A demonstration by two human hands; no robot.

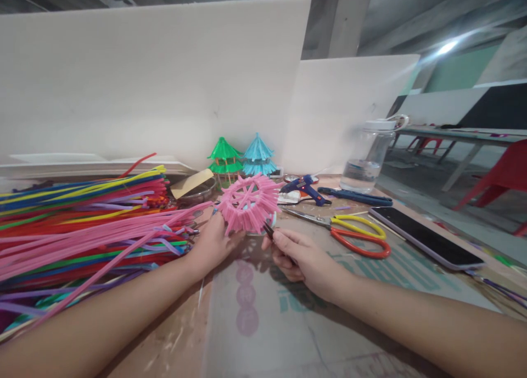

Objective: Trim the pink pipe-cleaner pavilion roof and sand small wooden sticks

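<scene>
1. L hand (pixel 212 241) grips pink pipe-cleaner wheel (pixel 247 202) at its lower-left edge; wheel held tilted, just above counter (pixel 255 334).
2. R hand (pixel 302 260) closed on small dark tool (pixel 268 231), tip at wheel's lower rim.
3. Left of hands: pipe-cleaner pile (pixel 82 219), mixed colours.
4. Right: scissors (pixel 358 236), phone (pixel 426 238).
5. Behind: glue gun (pixel 304 189), green pagoda (pixel 224 158), blue pagoda (pixel 258 156), water jar (pixel 366 153).
</scene>
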